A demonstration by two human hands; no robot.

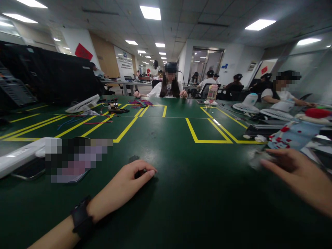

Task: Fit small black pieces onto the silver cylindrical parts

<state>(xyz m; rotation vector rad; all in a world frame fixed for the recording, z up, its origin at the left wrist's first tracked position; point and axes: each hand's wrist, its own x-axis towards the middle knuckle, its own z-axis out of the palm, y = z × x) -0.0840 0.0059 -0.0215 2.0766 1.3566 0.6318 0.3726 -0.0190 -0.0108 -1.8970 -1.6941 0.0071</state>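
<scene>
Head view: small dark object (135,165) lies on the green counter (181,193) near its near edge, partly under the left hand (127,185), whose curled fingers touch it without a closed grip. Right hand (298,173) (motion-blurred) reaches toward a blurred pale item (258,159) by the right edge; hold cannot be told. Nothing lifted yet; both pickups look only begun. Yellow tape outlines (207,133) lie beyond.
</scene>
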